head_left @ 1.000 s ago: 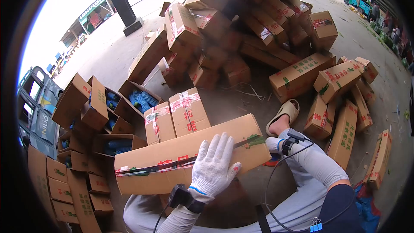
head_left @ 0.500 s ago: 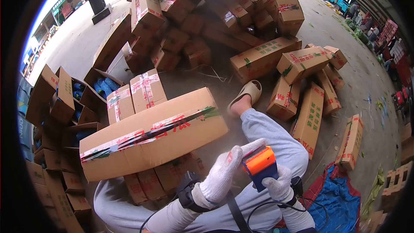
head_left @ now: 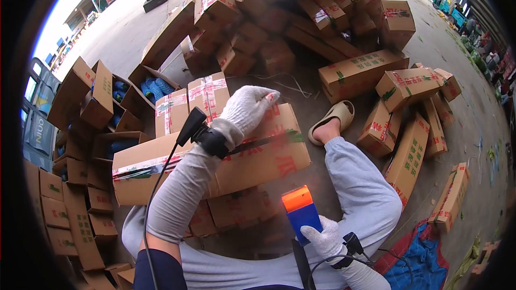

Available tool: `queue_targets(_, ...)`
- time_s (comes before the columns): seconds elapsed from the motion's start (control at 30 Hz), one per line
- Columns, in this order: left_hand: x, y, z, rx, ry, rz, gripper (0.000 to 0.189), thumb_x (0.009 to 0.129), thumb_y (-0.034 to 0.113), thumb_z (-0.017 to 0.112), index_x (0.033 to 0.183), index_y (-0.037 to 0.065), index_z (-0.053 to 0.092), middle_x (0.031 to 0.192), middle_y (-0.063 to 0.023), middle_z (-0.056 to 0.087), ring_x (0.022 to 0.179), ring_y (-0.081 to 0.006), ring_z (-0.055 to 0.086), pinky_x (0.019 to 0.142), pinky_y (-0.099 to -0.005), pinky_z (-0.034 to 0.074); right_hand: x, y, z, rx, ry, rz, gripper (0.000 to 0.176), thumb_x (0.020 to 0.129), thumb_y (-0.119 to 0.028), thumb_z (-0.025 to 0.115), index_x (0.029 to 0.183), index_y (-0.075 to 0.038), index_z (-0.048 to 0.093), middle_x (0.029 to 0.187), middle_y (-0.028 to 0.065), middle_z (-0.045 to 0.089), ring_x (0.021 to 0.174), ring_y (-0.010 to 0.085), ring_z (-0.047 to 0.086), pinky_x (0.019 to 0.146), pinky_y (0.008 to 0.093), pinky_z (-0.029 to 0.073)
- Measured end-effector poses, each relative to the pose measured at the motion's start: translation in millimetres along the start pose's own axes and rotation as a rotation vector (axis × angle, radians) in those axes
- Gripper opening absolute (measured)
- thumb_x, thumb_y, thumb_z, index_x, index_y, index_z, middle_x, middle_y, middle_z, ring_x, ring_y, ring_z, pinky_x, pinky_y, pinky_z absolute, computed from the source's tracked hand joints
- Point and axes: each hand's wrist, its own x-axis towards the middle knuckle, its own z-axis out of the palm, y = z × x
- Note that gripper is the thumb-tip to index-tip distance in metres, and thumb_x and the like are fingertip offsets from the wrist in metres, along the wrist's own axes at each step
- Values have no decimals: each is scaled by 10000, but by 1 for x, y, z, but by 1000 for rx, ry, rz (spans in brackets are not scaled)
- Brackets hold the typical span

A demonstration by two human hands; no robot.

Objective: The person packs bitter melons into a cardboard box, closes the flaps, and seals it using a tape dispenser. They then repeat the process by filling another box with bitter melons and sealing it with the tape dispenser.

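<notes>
At the far left edge I see open brown cartons (head_left: 99,102) with blue-wrapped goods inside, and flat-packed brown cartons (head_left: 64,209) stacked below them. Next to the right comes the long brown cardboard box (head_left: 161,166), lying crosswise between the knees of the grey trousers, sealed along its top with red-and-white printed tape and a dark strip. Smaller cartons show under it, and two taped square cartons (head_left: 207,94) stand just behind it.

The left hand (head_left: 244,108), in a white knit glove, lies on the top of that long box near its far edge. Its fingers (head_left: 266,98) are together and curved over the edge; I cannot tell whether they grip or only rest there. A black wrist device (head_left: 207,137) with a cable sits on the grey sleeve.

Right of the box and nearer to me, the right hand (head_left: 322,239), also gloved in white, is closed around the lower end of a blue hand tool with an orange head (head_left: 301,209), held upright and clear of the box.

Further right, a beige sandal (head_left: 333,121) is on the foot stretched out over the concrete floor, near scattered brown cartons with green and red print (head_left: 411,153). A blue tarpaulin (head_left: 424,263) lies at the lower right.
</notes>
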Motion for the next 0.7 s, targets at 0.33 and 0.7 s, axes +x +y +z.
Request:
queue_targets(0.33,6,-30,-9,105,-217,-168,309,996,204,573,1244,21,597,1106,-185,704,1043,-279,683,943,-361,512,150,82,-12,-185,-568,40,465,913,-371,717,1251,-62,637,1200,88,710,1072,220,681,1017,378,502)
queue_targets(0.7,13,-48,5,-211,261,-434,572,1047,380,476,1479,14,401,1372,-205,569,1204,-283,584,1061,-383,446,460,-106,38,516,-682,-347,410,1023,-210,546,1359,25,550,1315,198,639,1154,332,654,996,426,551)
